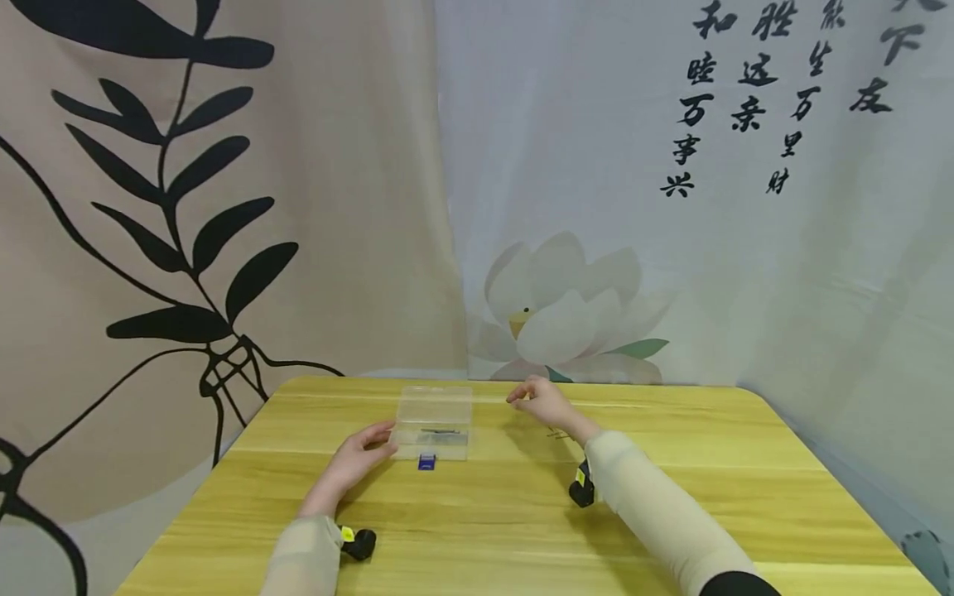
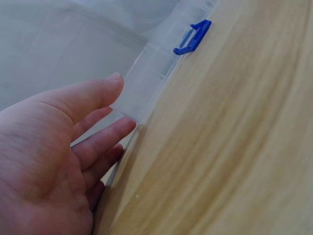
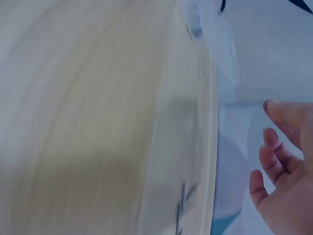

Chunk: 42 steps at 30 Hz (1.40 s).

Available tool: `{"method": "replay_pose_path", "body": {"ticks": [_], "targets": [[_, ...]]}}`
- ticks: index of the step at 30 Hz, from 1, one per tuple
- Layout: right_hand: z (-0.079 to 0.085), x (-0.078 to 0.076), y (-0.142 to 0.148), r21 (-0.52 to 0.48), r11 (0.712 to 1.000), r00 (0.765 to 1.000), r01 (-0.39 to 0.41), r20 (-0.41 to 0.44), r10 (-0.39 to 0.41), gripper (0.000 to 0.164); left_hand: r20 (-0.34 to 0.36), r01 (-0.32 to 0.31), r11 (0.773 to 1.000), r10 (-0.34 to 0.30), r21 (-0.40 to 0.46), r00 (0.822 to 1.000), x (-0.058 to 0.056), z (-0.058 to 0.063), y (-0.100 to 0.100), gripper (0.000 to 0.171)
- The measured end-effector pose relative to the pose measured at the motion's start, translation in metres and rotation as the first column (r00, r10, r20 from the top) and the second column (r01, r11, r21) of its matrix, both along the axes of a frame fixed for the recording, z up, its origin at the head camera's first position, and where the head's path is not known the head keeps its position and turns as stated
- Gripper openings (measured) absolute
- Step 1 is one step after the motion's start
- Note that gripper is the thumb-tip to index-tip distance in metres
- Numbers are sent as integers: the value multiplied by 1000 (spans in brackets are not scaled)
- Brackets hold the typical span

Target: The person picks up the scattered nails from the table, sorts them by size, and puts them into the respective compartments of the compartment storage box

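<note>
The clear box (image 1: 450,453) sits on the counter (image 1: 477,530), its lid (image 1: 435,406) opened back, leaving the thin dark pieces (image 1: 441,431) inside reachable. The left hand (image 1: 359,458) rests relaxed fingers against its side, presumably steadying so light a box. The right hand (image 1: 550,406), loosely spread and empty, hangs apart, near thin pieces lying loose (image 1: 557,434) on the counter.

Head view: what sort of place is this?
Probably an indoor tabletop workspace arranged for recording, though the wider room isn't shown. A wood-grain table stands before a printed hanging cloth with leaves and calligraphy, and black wrist-worn cameras are visible.
</note>
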State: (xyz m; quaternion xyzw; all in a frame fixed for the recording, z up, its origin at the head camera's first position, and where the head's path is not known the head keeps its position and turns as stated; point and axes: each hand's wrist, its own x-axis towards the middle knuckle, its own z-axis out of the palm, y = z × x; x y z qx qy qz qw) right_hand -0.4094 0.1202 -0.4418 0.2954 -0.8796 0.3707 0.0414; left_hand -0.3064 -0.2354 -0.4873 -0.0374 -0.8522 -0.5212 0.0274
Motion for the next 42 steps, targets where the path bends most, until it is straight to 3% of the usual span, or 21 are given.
{"method": "replay_pose_path", "body": {"ticks": [5, 12, 19, 28, 34, 42], "targets": [[-2, -1, 32, -29, 998, 995, 58, 82, -55, 17, -10, 12, 1000, -12, -9, 1000, 1, 2, -2, 51], [-18, -2, 69, -25, 991, 979, 133, 159, -128, 18, 17, 1, 1000, 0, -14, 1000, -2, -1, 0, 53], [-29, 1, 93, -43, 993, 968, 111, 230, -98, 21, 5, -2, 1000, 2, -6, 1000, -5, -2, 0, 52], [-33, 6, 104, -21, 996, 935, 85, 346, -72, 22, -14, -2, 1000, 2, -29, 1000, -4, -3, 0, 53], [-36, 9, 105, -31, 995, 937, 99, 339, -83, 20, 7, 4, 1000, -4, -2, 1000, -2, -3, -1, 54], [-40, 8, 106, -1, 988, 952, 154, 268, -148, 21, 7, 1, 1000, -1, -7, 1000, -2, -3, -1, 55]]}}
